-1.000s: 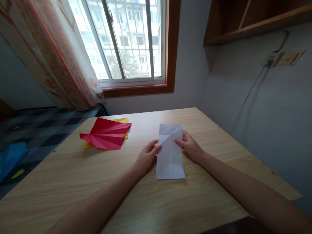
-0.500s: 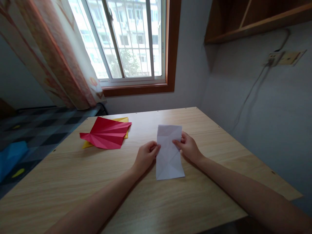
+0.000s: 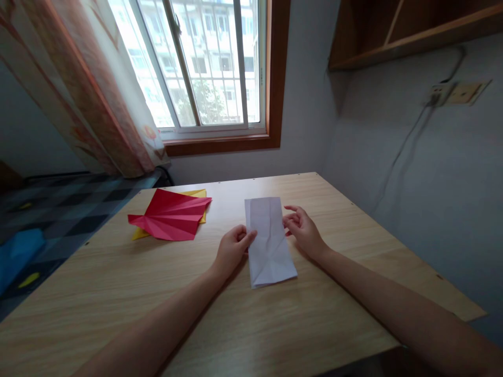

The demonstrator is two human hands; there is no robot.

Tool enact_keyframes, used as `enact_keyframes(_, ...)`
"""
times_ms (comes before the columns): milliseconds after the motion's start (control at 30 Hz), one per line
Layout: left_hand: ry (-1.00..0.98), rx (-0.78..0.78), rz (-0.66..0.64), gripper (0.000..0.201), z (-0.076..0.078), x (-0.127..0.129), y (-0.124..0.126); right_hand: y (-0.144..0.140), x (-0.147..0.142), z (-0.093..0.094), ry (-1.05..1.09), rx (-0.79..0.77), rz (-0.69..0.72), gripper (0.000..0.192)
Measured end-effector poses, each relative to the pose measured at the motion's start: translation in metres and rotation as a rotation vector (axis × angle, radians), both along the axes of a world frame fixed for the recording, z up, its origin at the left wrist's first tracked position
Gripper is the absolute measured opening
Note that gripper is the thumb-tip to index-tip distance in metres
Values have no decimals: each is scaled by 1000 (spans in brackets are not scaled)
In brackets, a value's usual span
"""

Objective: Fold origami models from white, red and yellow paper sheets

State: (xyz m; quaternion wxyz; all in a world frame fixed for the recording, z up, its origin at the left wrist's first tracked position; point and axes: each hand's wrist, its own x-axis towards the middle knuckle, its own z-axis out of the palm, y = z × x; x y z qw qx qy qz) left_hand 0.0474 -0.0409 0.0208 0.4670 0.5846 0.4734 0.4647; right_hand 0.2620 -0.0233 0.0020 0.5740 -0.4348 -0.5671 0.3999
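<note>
Since white paper (image 3: pixel 271 233) is probably light, easily creased, pinch edges: left hand (image 3: pixel 233 246) grips left one, right hand (image 3: pixel 306 235) loose, contact unclear.

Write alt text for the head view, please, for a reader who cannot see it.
The left hand pinches a creased white paper at a wooden table; the right hand, partly curled, is at the paper's right edge. To the left, a folded red paper lies over a yellow paper; a window is behind.

The bare left hand (image 3: pixel 232 247) pinches, thumb (image 3: pixel 248 239) uppermost; the bare right hand (image 3: pixel 304 233) curls loosely, index finger (image 3: pixel 293 208) extended; bare forearms (image 3: pixel 176 303) converge.
</note>
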Motion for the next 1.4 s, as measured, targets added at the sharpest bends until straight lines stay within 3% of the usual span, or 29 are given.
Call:
enact_keyframes(133,-122,-37,-24,38,-2,1,1,-5,2,9,-264,279,-152,37)
enact_keyframes(300,-159,-8,1,43,-1,2,2,-17,0,22,-541,558,-45,16)
enact_keyframes(367,-132,-2,14,43,1,2,1,-24,-2,23,-603,596,58,22)
enact_keyframes(467,-116,15,44,42,4,2,1,-32,-6,22,-724,657,197,51)
enact_keyframes(700,-170,-16,95,43,5,2,1,-34,-7,23,-838,688,242,60)
enact_keyframes(867,-293,-73,78,48,2,1,2,-31,-8,23,-833,573,83,10)
enact_keyframes(1033,-277,-41,113,49,2,0,3,-23,-7,19,-526,254,-60,10)
enact_keyframes(1167,-272,-40,124,46,3,-2,3,-11,2,17,-295,141,-139,19)
enact_keyframes(1300,-159,-12,56,47,4,-9,8,0,13,17,-217,89,-297,19)
enact_keyframes(1400,-101,12,118,42,5,-18,15,6,20,19,-125,14,-290,23)
